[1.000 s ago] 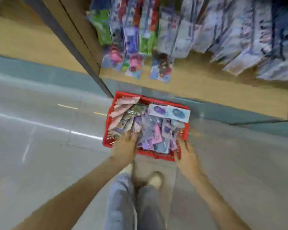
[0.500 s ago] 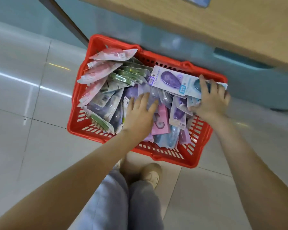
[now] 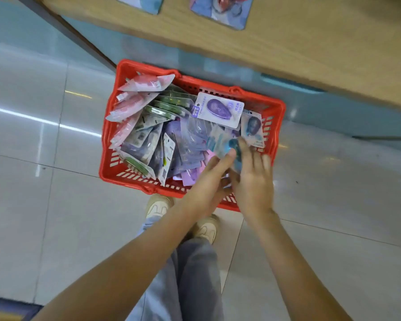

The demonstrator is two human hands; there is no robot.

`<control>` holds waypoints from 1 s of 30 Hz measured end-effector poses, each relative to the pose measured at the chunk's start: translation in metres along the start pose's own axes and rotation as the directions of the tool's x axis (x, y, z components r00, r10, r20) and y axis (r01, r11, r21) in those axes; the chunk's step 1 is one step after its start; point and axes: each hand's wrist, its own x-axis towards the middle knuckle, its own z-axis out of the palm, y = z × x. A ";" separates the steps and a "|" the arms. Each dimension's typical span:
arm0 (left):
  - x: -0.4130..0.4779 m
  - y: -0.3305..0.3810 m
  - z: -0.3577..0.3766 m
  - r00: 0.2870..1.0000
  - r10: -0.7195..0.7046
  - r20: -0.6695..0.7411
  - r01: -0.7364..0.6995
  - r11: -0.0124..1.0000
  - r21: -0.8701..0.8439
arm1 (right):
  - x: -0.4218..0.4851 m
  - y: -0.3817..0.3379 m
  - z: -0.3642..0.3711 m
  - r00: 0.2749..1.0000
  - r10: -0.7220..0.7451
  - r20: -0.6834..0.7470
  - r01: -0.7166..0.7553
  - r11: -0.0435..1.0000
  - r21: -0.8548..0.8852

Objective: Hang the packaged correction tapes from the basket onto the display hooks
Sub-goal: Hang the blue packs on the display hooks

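**Both hands on a teal pack at the basket's near right corner**

The red basket (image 3: 278, 126) stands on the tiled floor (image 3: 44, 205), heaped with packaged correction tapes (image 3: 185, 144). Over its near right corner the two hands meet around one teal pack (image 3: 226, 147), lifted slightly above the heap. The left hand (image 3: 210, 179) reaches in from the near side and pinches the pack's near edge with its fingertips. The right hand (image 3: 252, 179) lies back-up over the pack with its fingers stretched out across it. Blur hides whether this hand grips or only rests there.

Toward the basket's far side a purple pack (image 3: 218, 110) lies flat on top. A dark blue pack (image 3: 254, 128) leans against the right wall. Pink packs (image 3: 144, 83) poke over the far left corner, with green packs (image 3: 167, 105) just inside them. Beyond the basket runs a wooden shelf base (image 3: 299, 54), over which two hung packs (image 3: 220, 10) show. On the basket's near side stand the person's two pale shoes (image 3: 159, 207).
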 end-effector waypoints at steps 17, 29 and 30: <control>-0.334 0.176 0.048 0.906 0.409 0.109 -0.416 0.907 0.060 | 0.014 -0.184 -0.356 0.959 -0.275 -0.070 0.283 0.913 0.295; -0.584 0.270 0.122 0.631 0.682 0.369 -0.774 0.587 0.239 | 0.003 -0.319 -0.592 0.916 -0.289 -0.278 0.369 0.880 0.300; -0.599 0.273 0.130 0.599 0.701 0.388 -0.799 0.554 0.234 | -0.002 -0.331 -0.604 0.918 -0.286 -0.273 0.370 0.867 0.335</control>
